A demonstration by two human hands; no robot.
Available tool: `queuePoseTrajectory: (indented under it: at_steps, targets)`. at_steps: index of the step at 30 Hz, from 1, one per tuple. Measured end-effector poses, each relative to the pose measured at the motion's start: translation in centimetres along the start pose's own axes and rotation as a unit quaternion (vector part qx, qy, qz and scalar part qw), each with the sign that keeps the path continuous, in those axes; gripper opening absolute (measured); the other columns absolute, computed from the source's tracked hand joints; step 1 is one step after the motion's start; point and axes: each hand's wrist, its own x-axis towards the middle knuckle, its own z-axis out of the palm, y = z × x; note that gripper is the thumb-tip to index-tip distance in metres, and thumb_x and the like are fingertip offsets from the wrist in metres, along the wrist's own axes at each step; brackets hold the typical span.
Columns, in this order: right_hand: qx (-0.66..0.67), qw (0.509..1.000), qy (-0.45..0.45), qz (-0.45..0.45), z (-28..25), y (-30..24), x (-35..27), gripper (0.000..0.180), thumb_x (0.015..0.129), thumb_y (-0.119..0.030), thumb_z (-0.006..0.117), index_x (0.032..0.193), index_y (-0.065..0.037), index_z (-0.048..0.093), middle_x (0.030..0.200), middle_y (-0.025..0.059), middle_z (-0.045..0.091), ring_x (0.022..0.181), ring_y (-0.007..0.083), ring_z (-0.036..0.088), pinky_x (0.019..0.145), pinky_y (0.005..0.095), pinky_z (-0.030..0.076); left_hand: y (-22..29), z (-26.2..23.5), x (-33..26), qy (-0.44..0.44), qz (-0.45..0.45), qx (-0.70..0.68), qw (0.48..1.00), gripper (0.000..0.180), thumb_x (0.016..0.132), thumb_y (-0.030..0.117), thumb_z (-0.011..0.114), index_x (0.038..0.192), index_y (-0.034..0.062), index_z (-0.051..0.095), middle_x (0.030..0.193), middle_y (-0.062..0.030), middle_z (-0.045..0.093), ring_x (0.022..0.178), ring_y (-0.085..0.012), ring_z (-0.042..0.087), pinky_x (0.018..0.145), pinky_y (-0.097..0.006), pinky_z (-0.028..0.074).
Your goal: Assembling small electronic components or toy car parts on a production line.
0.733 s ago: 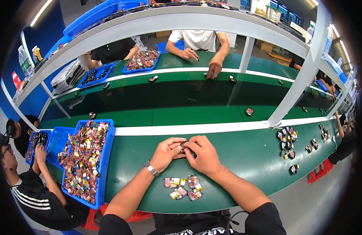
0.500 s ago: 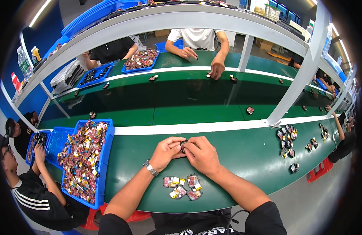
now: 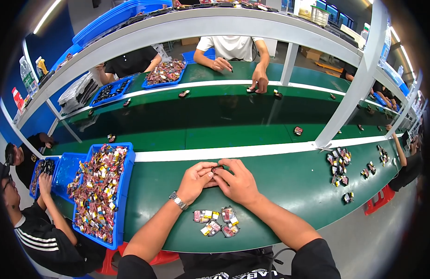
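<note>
Together, my left hand (image 3: 195, 182) and my right hand (image 3: 240, 183) hold a small black plastic housing (image 3: 217, 168) over the green table. Fingers of both hands are closed round it, and they hide most of it. A bit of red shows inside, but its details are too small to tell. Just below my hands lie several similar dark housings (image 3: 229, 215) with pinkish-red boards and white and yellow labels, grouped close together. My left wrist wears a metal watch (image 3: 178, 200).
A blue bin (image 3: 127, 186) heaped with small circuit boards (image 3: 101, 195) stands at the left, beside a seated co-worker (image 3: 43, 232). Clusters of housings (image 3: 338, 166) lie to the right. Beyond a white rail (image 3: 224, 152), loose parts dot a green belt (image 3: 224, 137). A shelf post (image 3: 349, 93) rises at the right.
My right fingers have shifted slightly upward round the housing, exposing a little more of it. Across the belt, a co-worker's hand has moved slightly over a part.
</note>
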Motion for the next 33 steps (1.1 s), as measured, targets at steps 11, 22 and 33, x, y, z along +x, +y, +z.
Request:
queuePoseTrajectory:
  at_steps: [11,22,33]
  targets:
    - [0.105,0.991,-0.033,0.076,1.9,2.7,1.1,0.032,0.073,-0.01,0.076,0.103,-0.006,0.067,0.118,0.0138,0.061,0.098,0.0299,0.065,0.081,0.0371,0.056,-0.7,-0.9,0.8,0.011,0.06,0.032,0.998,0.043,0.096,0.001,0.052,0.139,-0.0003,0.044,0.134,-0.015,0.056,0.119,-0.0203,0.059,0.095,-0.032,0.053]
    - [0.017,0.96,-0.003,0.28,3.5,13.2,2.7,0.026,0.074,-0.009,0.074,0.098,-0.003,0.063,0.114,0.014,0.062,0.101,0.0339,0.062,0.088,0.0401,0.05,-1.2,-3.1,1.3,0.139,0.163,0.193,0.957,0.018,0.093,0.001,0.055,0.106,-0.0013,0.066,0.101,-0.0092,0.072,0.095,-0.0137,0.068,0.085,-0.027,0.054]
    - [0.017,0.997,0.017,0.08,2.8,6.1,2.0,0.027,0.078,-0.008,0.07,0.104,-0.003,0.063,0.119,0.0155,0.057,0.113,0.0341,0.055,0.096,0.0412,0.048,2.2,-4.7,1.5,0.275,0.218,0.379,0.856,0.015,0.091,0.004,0.057,0.101,0.0016,0.068,0.097,-0.0103,0.072,0.091,-0.0169,0.069,0.08,-0.031,0.055]
